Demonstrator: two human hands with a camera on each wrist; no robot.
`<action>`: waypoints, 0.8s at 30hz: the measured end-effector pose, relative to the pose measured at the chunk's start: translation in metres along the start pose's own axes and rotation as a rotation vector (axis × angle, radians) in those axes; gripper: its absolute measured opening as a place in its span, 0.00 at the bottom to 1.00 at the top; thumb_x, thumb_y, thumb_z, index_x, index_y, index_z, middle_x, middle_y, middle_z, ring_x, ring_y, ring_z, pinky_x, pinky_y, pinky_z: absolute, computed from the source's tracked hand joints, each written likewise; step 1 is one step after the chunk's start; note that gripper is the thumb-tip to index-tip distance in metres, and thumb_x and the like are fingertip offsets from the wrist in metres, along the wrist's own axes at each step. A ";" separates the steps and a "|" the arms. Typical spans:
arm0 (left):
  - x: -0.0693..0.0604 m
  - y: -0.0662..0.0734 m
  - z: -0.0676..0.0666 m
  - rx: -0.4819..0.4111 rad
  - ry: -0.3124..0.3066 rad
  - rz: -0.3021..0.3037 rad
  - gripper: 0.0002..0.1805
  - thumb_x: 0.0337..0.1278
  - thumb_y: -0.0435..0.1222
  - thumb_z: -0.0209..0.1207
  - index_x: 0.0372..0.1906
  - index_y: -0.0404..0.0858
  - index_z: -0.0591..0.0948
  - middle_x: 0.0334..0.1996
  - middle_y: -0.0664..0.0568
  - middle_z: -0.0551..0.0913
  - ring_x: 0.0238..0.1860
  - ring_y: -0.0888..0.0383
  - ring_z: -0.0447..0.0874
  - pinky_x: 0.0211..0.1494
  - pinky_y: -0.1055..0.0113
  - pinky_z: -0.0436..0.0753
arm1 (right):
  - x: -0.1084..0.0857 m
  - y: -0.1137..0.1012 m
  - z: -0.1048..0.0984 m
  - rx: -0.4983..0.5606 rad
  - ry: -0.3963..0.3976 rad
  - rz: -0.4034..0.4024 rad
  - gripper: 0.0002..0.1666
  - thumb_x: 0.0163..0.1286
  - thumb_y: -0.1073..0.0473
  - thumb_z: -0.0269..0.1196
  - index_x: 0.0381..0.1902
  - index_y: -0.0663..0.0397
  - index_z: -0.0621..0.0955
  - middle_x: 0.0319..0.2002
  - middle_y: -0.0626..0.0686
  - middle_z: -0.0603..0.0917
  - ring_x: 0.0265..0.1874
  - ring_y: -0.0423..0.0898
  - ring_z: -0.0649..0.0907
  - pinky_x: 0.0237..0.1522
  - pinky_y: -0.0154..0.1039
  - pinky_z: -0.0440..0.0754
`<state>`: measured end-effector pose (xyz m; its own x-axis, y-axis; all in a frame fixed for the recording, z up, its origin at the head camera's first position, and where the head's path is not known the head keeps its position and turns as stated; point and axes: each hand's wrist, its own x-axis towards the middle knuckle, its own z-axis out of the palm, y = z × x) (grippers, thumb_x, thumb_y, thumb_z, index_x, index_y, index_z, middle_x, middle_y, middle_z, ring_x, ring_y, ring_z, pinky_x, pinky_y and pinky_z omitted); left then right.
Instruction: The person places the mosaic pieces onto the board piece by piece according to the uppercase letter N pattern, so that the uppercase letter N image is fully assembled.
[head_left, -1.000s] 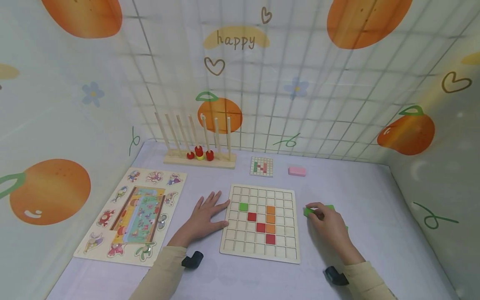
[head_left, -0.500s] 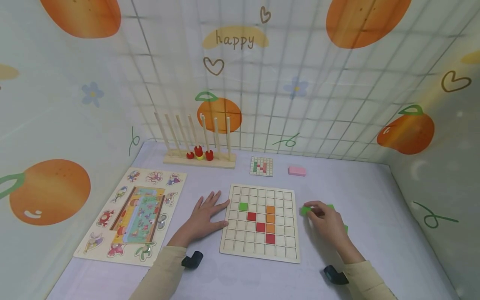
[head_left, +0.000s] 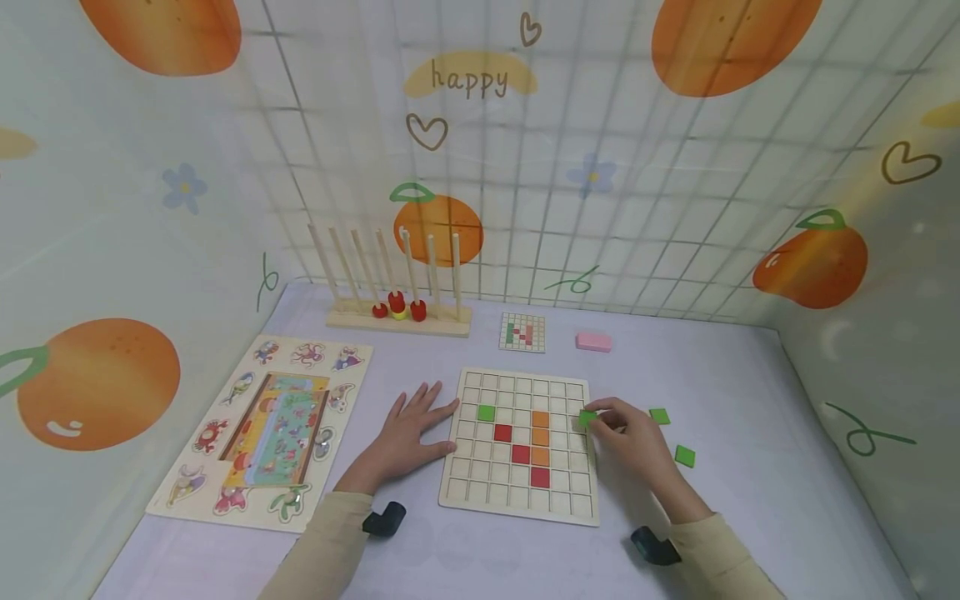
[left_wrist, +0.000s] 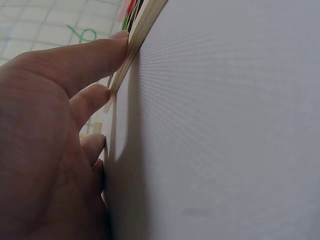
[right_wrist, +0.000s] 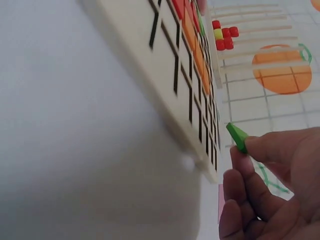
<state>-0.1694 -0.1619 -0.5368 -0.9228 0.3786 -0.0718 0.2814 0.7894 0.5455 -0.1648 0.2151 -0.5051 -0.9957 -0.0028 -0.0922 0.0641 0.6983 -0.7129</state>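
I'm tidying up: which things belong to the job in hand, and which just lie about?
In use: grid board, its placed tiles, green tile in right hand, two loose green tiles, probably pattern card.

Seemingly idle: beaded peg stand, animal puzzle, pink block.

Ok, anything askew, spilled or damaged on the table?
Nothing looks spilled or damaged. Only slight oddity: two loose green tiles lie unaligned to the right of the grid board, while its placed tiles look square in their cells.
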 end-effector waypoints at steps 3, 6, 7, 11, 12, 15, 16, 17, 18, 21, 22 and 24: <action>0.000 0.001 -0.001 0.002 -0.003 0.001 0.40 0.62 0.56 0.65 0.77 0.54 0.68 0.82 0.51 0.49 0.82 0.50 0.37 0.81 0.46 0.33 | 0.000 -0.005 0.005 0.008 -0.005 -0.002 0.13 0.71 0.57 0.66 0.53 0.44 0.85 0.40 0.52 0.87 0.34 0.47 0.81 0.34 0.36 0.79; -0.001 0.001 -0.001 -0.002 -0.005 0.002 0.40 0.62 0.56 0.65 0.77 0.53 0.68 0.82 0.50 0.49 0.82 0.50 0.37 0.81 0.46 0.34 | 0.001 -0.010 0.009 0.021 -0.016 -0.013 0.14 0.71 0.57 0.67 0.53 0.45 0.85 0.40 0.51 0.87 0.34 0.47 0.81 0.33 0.37 0.79; -0.001 0.001 -0.002 -0.002 -0.006 0.001 0.40 0.62 0.56 0.65 0.77 0.53 0.68 0.82 0.50 0.49 0.82 0.50 0.37 0.81 0.46 0.34 | 0.001 -0.012 0.010 0.022 -0.017 -0.014 0.13 0.71 0.57 0.67 0.53 0.44 0.85 0.39 0.50 0.87 0.34 0.46 0.81 0.33 0.36 0.79; -0.001 0.002 -0.002 -0.003 -0.004 0.002 0.40 0.62 0.56 0.65 0.77 0.53 0.68 0.82 0.50 0.49 0.82 0.49 0.37 0.81 0.45 0.34 | 0.002 -0.018 0.018 0.028 -0.027 -0.037 0.13 0.70 0.56 0.67 0.52 0.42 0.85 0.36 0.48 0.85 0.33 0.46 0.80 0.32 0.36 0.80; -0.001 0.002 -0.002 -0.001 -0.004 0.002 0.40 0.62 0.56 0.65 0.77 0.53 0.68 0.82 0.50 0.49 0.82 0.50 0.37 0.81 0.45 0.34 | 0.002 -0.019 0.020 0.032 -0.029 -0.045 0.13 0.70 0.56 0.68 0.51 0.42 0.85 0.36 0.48 0.85 0.33 0.46 0.80 0.32 0.36 0.80; -0.001 0.001 -0.001 0.002 -0.004 0.000 0.40 0.62 0.56 0.65 0.77 0.54 0.68 0.82 0.51 0.49 0.82 0.50 0.37 0.81 0.46 0.34 | 0.002 -0.025 0.026 0.054 -0.041 -0.067 0.12 0.70 0.57 0.68 0.50 0.42 0.85 0.34 0.47 0.85 0.32 0.46 0.79 0.30 0.35 0.80; -0.001 0.001 -0.001 0.001 -0.003 0.001 0.40 0.62 0.56 0.65 0.77 0.54 0.68 0.82 0.51 0.49 0.82 0.50 0.37 0.81 0.46 0.34 | 0.002 -0.027 0.029 0.061 -0.044 -0.076 0.11 0.70 0.57 0.68 0.50 0.42 0.85 0.34 0.47 0.85 0.31 0.45 0.79 0.29 0.35 0.80; -0.001 0.001 -0.001 0.001 -0.003 -0.001 0.40 0.62 0.56 0.64 0.77 0.54 0.68 0.82 0.51 0.49 0.82 0.50 0.37 0.81 0.46 0.33 | 0.002 -0.029 0.031 0.065 -0.047 -0.089 0.11 0.69 0.58 0.68 0.49 0.42 0.85 0.33 0.46 0.85 0.31 0.45 0.80 0.29 0.35 0.80; -0.001 0.001 -0.001 -0.001 -0.002 -0.001 0.40 0.62 0.56 0.64 0.77 0.54 0.68 0.82 0.51 0.49 0.82 0.50 0.37 0.81 0.46 0.33 | 0.002 -0.031 0.033 0.066 -0.051 -0.099 0.11 0.69 0.58 0.68 0.49 0.43 0.85 0.33 0.46 0.85 0.31 0.45 0.80 0.29 0.35 0.79; -0.001 0.001 -0.001 -0.008 0.000 -0.002 0.39 0.62 0.56 0.65 0.77 0.54 0.68 0.82 0.51 0.49 0.82 0.51 0.37 0.81 0.47 0.33 | 0.002 -0.038 0.039 0.069 -0.059 -0.117 0.11 0.68 0.59 0.69 0.47 0.42 0.85 0.32 0.45 0.85 0.31 0.44 0.81 0.30 0.35 0.80; -0.001 0.001 -0.001 -0.010 0.000 -0.002 0.39 0.62 0.56 0.65 0.77 0.54 0.68 0.82 0.51 0.49 0.82 0.51 0.36 0.81 0.47 0.33 | 0.002 -0.040 0.041 0.072 -0.063 -0.122 0.11 0.68 0.60 0.69 0.47 0.41 0.85 0.32 0.44 0.85 0.32 0.43 0.81 0.31 0.35 0.80; -0.002 0.001 -0.001 -0.013 0.000 -0.002 0.39 0.62 0.56 0.65 0.77 0.54 0.68 0.82 0.51 0.49 0.82 0.51 0.36 0.81 0.47 0.33 | 0.002 -0.043 0.046 0.078 -0.071 -0.124 0.11 0.68 0.59 0.69 0.47 0.40 0.85 0.33 0.44 0.85 0.32 0.43 0.81 0.33 0.36 0.80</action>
<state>-0.1679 -0.1620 -0.5357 -0.9233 0.3772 -0.0728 0.2764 0.7839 0.5559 -0.1661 0.1525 -0.5063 -0.9893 -0.1380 -0.0476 -0.0510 0.6322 -0.7732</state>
